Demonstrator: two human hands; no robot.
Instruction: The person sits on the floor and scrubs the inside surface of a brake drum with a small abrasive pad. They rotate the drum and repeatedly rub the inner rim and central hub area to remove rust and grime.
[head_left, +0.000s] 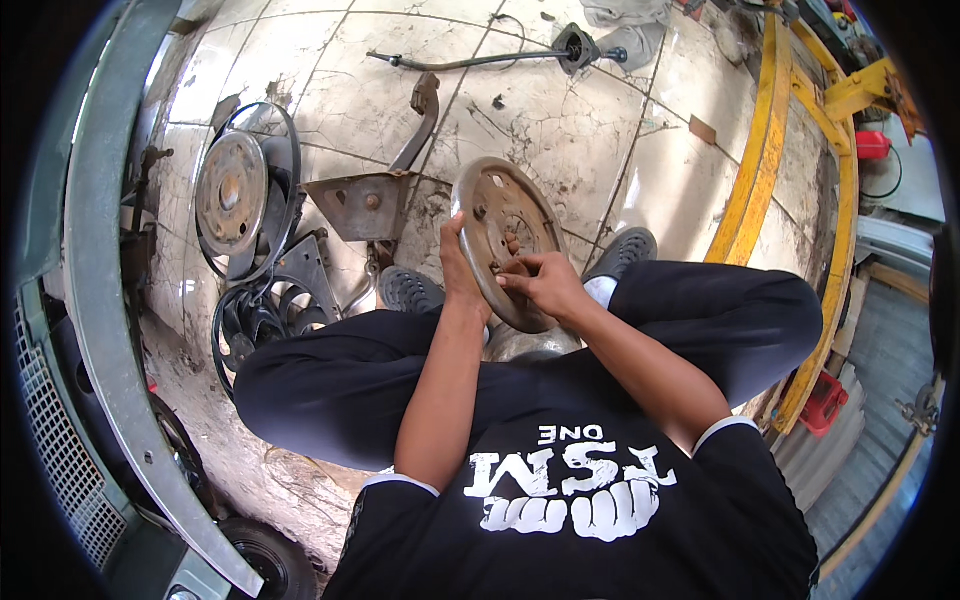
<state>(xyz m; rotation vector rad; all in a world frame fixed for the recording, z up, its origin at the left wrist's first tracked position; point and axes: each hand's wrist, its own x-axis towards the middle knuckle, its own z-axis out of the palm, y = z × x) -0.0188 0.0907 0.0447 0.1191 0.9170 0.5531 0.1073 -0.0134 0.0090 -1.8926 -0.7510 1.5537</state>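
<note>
A rusty round metal plate (545,215) with a raised rim and several holes is held tilted, nearly upright, between my knees. My left hand (462,265) grips its left rim, with some fingers hidden behind it. Against the plate's lower face, the fingers of my right hand (548,287) are pinched together at a small spot; what they hold, if anything, is too small to make out. Reddish-brown hardware (513,243) sits near the plate's centre. Below the plate, a rounded, dull metal piece (530,343) lies between my legs.
On the tiled floor to the left are a round rusty disc (230,195), black fan-like parts (295,290) and a metal pedal bracket (365,205). A lever with a long rod (480,60) lies farther off. A yellow metal frame (755,150) stands right; a vehicle body panel (100,250) borders the left.
</note>
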